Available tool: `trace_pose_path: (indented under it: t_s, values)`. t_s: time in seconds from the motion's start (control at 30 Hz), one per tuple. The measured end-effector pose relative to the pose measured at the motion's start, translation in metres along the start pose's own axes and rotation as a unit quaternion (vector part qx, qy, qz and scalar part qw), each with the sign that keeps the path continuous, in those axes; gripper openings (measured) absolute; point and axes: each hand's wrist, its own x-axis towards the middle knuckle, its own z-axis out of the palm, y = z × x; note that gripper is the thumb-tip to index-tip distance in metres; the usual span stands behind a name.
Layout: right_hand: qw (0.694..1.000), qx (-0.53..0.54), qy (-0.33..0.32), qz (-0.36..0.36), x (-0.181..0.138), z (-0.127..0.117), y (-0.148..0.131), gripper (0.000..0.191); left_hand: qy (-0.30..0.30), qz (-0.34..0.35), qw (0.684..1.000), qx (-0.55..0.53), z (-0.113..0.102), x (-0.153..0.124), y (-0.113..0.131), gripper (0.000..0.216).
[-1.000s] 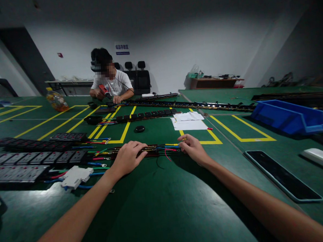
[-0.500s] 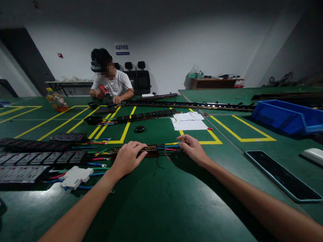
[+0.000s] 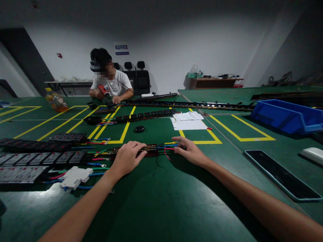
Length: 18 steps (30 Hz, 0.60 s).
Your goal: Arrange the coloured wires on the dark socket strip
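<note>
My left hand [image 3: 128, 157] lies over a narrow dark strip with brass-coloured bars [image 3: 152, 148], fingers on its far side and thumb on its near side, gripping it against the table. From the strip's right end run yellow, blue and red wires [image 3: 168, 148]. Around their ends is my right hand [image 3: 191, 152], forefinger stretched out and thumb apart from it. Whether its fingertips touch a wire I cannot tell. A thin red wire curls down towards the table just left of the right thumb.
Grey socket strips [image 3: 36, 159] and a white breaker-like block [image 3: 76, 177] with lugged cables lie left. A phone [image 3: 282, 174] and blue bin [image 3: 288, 118] are right. White papers [image 3: 190, 124] and a black round object [image 3: 139, 129] lie beyond. Across the table, a person holds a red power drill [image 3: 103, 90].
My right hand has shifted slightly left and its forefinger and thumb have spread around the wire ends. My left hand stays on the strip.
</note>
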Motion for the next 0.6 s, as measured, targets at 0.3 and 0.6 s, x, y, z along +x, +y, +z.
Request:
trace_pose_path:
  t_s: [0.3, 0.6]
  values:
    - [0.997, -0.031, 0.005, -0.075, 0.000, 0.001, 0.005, 0.043, 0.006, 0.007, 1.000, 0.004, 0.001, 0.000, -0.001, 0.029]
    - [0.991, -0.113, 0.029, -0.071, -0.005, 0.008, -0.004, 0.032, 0.007, 0.004, 1.000, 0.006, 0.002, 0.000, -0.001, 0.029]
